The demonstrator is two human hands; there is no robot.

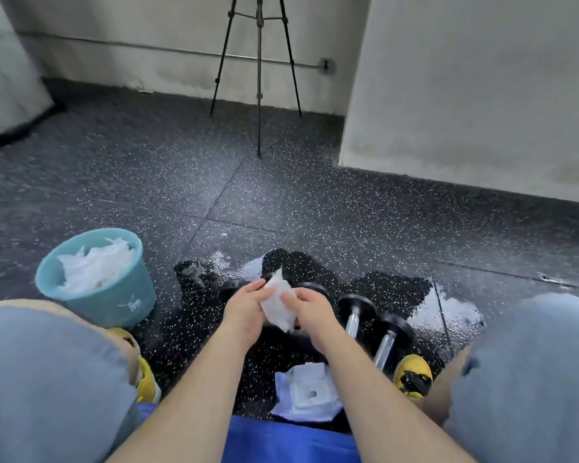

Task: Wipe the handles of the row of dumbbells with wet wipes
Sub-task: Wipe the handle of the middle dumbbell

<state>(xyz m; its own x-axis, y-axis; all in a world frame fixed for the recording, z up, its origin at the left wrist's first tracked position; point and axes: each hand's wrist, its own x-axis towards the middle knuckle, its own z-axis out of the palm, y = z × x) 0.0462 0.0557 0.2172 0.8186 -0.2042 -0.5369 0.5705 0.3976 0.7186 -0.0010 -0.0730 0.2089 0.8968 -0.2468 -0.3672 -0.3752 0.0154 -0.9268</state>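
Note:
A white wet wipe (278, 304) is held up between both hands above the row of dumbbells. My left hand (244, 304) pinches its left edge and my right hand (310, 307) pinches its right side. Two dumbbells (356, 317) with black heads and chrome handles show to the right of my hands, the rightmost (386, 340) nearest my foot. More black dumbbell heads (229, 289) peek out behind my hands; their handles are hidden. A white wipes pack (310, 392) lies on the floor between my forearms.
A teal bin (101, 282) holding used white wipes stands at the left by my knee. Wet patches (448, 312) shine on the speckled black floor. A tripod (258, 61) stands by the far wall. My knees and yellow shoes (413, 375) frame the view.

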